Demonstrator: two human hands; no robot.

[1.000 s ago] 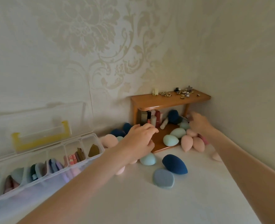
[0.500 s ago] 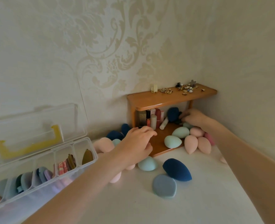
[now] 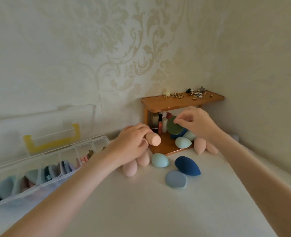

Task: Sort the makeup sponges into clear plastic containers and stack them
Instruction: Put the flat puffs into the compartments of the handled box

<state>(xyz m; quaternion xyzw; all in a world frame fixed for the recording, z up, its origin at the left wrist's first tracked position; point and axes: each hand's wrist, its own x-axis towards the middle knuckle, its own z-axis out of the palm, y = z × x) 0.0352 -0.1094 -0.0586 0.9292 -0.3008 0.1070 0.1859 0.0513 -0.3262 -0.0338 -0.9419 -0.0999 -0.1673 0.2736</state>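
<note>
My left hand (image 3: 132, 142) grips a peach sponge (image 3: 154, 140) just in front of the small wooden shelf (image 3: 180, 101). My right hand (image 3: 196, 123) pinches a flat dark green sponge (image 3: 173, 126) at the shelf's lower opening. Loose sponges lie around: a navy teardrop (image 3: 187, 165), a flat grey-blue one (image 3: 176, 179), mint eggs (image 3: 160, 159) (image 3: 182, 142), peach ones (image 3: 130, 168) (image 3: 199, 145). A clear divided container (image 3: 83, 146) with its lid up and a yellow handle sits at the left, holding several sponges.
Bottles and lipsticks (image 3: 160, 122) stand under the shelf; hair clips and small jewellery (image 3: 192, 94) lie on its top. Patterned walls close in behind and on the right. The white tabletop (image 3: 150, 211) spreads toward me.
My right hand has drawn out from under the shelf holding the green sponge. My left hand has lifted the peach sponge. The view has shifted slightly.
</note>
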